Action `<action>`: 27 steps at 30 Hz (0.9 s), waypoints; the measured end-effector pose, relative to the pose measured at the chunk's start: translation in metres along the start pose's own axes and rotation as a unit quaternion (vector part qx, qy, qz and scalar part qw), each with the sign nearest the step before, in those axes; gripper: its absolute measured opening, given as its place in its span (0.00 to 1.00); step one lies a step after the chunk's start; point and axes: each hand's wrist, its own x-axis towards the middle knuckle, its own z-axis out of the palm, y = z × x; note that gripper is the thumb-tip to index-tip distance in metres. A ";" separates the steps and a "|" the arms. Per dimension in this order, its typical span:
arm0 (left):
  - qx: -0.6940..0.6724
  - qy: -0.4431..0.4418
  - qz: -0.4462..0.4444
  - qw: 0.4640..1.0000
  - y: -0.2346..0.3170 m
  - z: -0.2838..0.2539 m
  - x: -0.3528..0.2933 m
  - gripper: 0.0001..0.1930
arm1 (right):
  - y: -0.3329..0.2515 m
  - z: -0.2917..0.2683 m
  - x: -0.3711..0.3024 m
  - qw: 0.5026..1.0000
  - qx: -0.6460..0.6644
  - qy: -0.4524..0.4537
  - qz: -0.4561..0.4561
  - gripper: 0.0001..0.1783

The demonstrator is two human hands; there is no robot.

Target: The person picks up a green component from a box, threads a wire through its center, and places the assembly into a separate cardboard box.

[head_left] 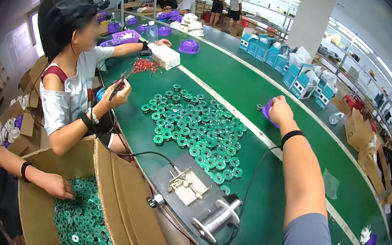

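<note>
My right hand (281,111) reaches far out over the green conveyor belt. Its fingers are closed on a purple plastic cup-shaped piece (268,113), mostly hidden by the hand. Beside it lies a single green ring-shaped part (259,107). My left hand (57,186) is down in an open cardboard box (127,202) at the lower left. Its fingers are curled together against the heap of green ring-shaped parts (83,226); whatever the fingertips pinch is hidden. More green ring-shaped parts (201,123) spread across the green tabletop between my arms.
A solder spool (218,218) and metal fixture (188,186) stand on a dark plate, with cables. At left a co-worker (72,73) holds a soldering iron (121,81) near red-wired pieces (145,66). A white box (166,57), purple bowl (189,46) and blue cartons (272,56) stand farther off.
</note>
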 end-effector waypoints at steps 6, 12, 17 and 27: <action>0.013 -0.011 -0.007 1.000 -0.006 0.007 0.003 0.15 | 0.002 0.019 0.043 0.981 -0.112 -0.154 -0.029 0.19; -0.030 -0.019 -0.048 0.998 0.004 0.007 0.000 0.16 | -0.018 -0.005 0.032 0.998 -0.022 -0.056 -0.009 0.16; -0.066 -0.048 -0.065 0.995 0.004 0.005 0.001 0.17 | -0.055 -0.084 0.007 0.990 0.088 -0.107 0.032 0.13; -0.085 -0.109 -0.031 0.990 0.001 -0.010 0.004 0.18 | -0.247 -0.317 -0.111 0.912 0.274 -0.305 0.015 0.14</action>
